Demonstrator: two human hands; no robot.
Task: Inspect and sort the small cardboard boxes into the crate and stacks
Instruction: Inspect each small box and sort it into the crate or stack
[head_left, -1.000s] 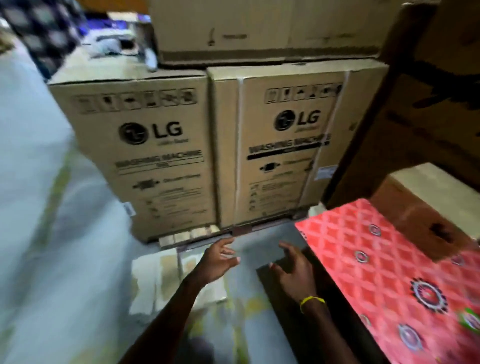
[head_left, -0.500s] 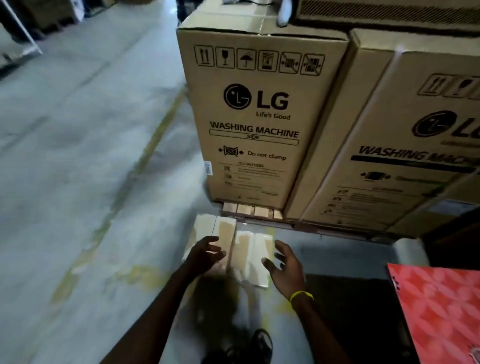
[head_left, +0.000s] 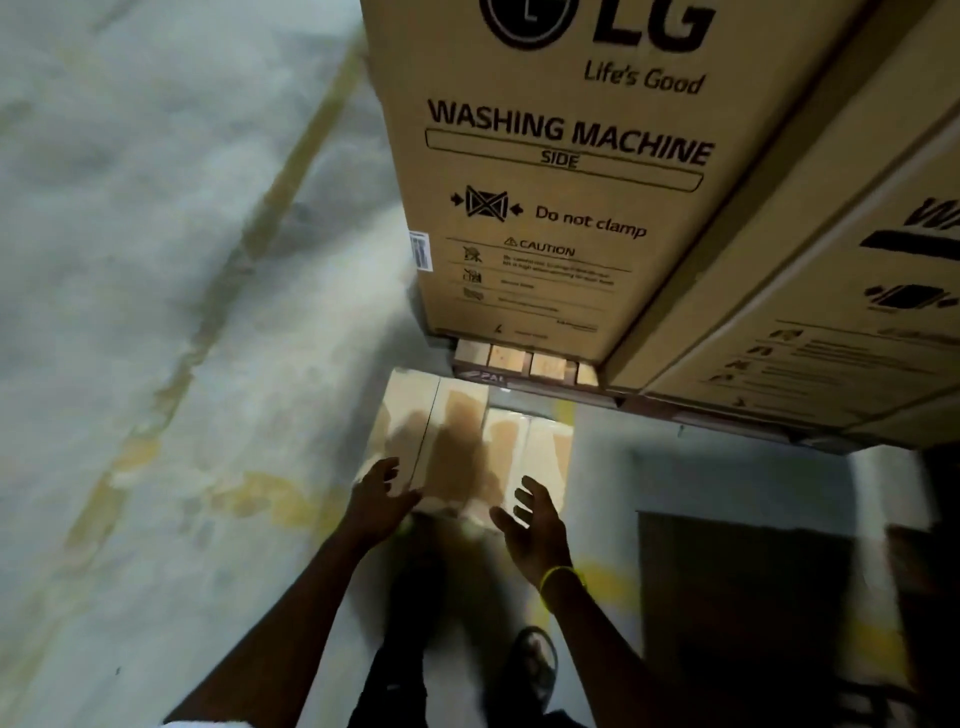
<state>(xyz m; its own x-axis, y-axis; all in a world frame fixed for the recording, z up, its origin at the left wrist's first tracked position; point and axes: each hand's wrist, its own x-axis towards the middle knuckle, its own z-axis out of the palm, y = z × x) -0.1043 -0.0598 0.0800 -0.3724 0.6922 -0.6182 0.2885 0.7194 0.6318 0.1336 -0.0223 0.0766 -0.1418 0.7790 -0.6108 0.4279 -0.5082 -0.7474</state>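
Two pale small cardboard boxes lie side by side on the floor against a pallet: the left box (head_left: 415, 431) and the right box (head_left: 530, 452), both taped on top. My left hand (head_left: 382, 499) hovers with fingers spread over the near left corner of the left box. My right hand (head_left: 530, 525), a yellow band on its wrist, is spread just in front of the right box's near edge. Neither hand holds anything. No crate is in view.
A tall LG washing machine carton (head_left: 561, 171) stands on a wooden pallet (head_left: 519, 361) right behind the small boxes, with a second carton (head_left: 841, 312) to its right. A dark flat slab (head_left: 753, 597) lies at the right. Grey floor with a yellow line (head_left: 208, 322) spreads left.
The view has come closer and tipped down toward the small boxes. Both hands have stretched forward to the boxes' near edge; the red patterned sheet has left the view.
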